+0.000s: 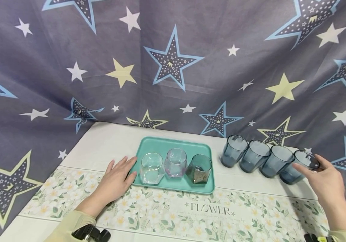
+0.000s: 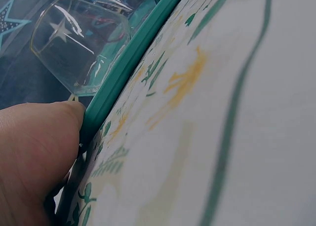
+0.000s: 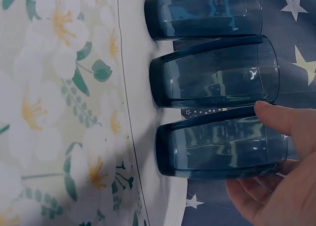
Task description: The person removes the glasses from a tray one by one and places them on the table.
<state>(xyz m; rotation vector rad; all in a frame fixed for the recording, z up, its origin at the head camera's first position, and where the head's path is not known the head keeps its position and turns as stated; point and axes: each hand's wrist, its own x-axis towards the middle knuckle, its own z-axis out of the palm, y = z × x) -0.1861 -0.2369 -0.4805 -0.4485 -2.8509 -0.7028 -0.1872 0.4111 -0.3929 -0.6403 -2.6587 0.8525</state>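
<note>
My right hand (image 1: 326,181) grips the rightmost blue glass (image 3: 222,144) near its rim, thumb on one side and fingers on the other. This glass stands at the end of a row of similar blue glasses, close beside its neighbour (image 3: 217,72). My left hand (image 1: 115,181) rests at the left edge of a teal tray (image 1: 173,143), fingers extended and thumb by the rim. On the tray stand a clear faceted glass (image 1: 151,171), a pale purple glass (image 1: 175,164) and a dark grey-brown glass (image 1: 201,169). The clear one is nearest my left hand.
Two more blue glasses, the leftmost (image 1: 233,153) and the one beside it (image 1: 254,158), stand right of the tray. A flowered band (image 1: 209,211) runs across the white tablecloth. Behind the table hangs a grey curtain (image 1: 215,84) with stars.
</note>
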